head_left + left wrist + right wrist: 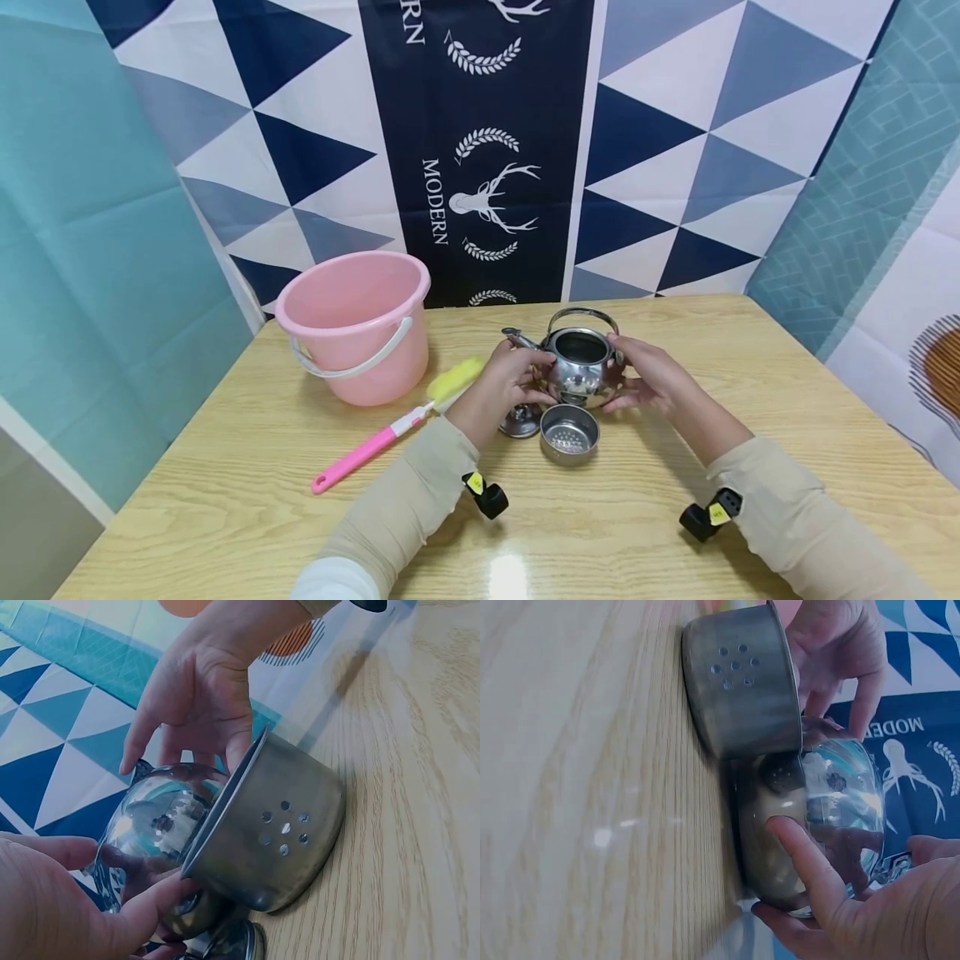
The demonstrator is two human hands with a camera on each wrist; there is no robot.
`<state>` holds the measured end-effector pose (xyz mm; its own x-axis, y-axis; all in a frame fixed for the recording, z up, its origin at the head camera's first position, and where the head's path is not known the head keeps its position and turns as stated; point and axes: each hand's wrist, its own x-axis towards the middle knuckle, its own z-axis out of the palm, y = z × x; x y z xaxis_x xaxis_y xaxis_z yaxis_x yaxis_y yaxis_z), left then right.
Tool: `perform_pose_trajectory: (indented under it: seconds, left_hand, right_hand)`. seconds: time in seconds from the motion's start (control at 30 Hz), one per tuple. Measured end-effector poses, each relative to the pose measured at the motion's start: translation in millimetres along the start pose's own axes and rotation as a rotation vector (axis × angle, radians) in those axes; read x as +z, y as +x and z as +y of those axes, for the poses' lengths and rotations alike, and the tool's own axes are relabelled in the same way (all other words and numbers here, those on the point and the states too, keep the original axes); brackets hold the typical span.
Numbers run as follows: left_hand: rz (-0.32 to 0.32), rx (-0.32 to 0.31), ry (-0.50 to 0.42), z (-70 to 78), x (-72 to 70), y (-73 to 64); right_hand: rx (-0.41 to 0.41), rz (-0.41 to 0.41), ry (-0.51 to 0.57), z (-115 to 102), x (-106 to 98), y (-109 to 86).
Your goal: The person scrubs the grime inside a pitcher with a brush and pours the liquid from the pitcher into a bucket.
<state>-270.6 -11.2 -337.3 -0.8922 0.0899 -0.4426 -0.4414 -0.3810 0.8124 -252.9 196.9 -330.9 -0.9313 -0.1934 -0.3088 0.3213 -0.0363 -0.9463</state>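
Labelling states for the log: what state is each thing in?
Teapot: uncovered, top handle raised, held
Lid: off, on table
Strainer: outside teapot, on table, open side up
Bucket: upright, white handle down
Brush: lying on table
Left hand: gripping teapot
Right hand: gripping teapot

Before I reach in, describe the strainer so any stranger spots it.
On the table, right of the pink bucket, the left hand and right hand hold a shiny teapot. In front of it sits the strainer, an open metal cup; punched holes distinguish it from teapot and lid.
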Motion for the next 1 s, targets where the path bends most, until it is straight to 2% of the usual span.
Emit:
perform_pose_trajectory:
  seconds: [0.47, 1.0]
  left_hand:
    - [-0.069, 0.030, -0.014, 9.8, -8.2, -16.6]
    - [-0.056, 0.040, -0.025, 24.2, -15.5, -36.3]
  right_hand:
    - [-0.032, 0.001, 0.028, -3, 13, -9.5]
    - [-0.048, -0.056, -0.024, -19, 27, -21.8]
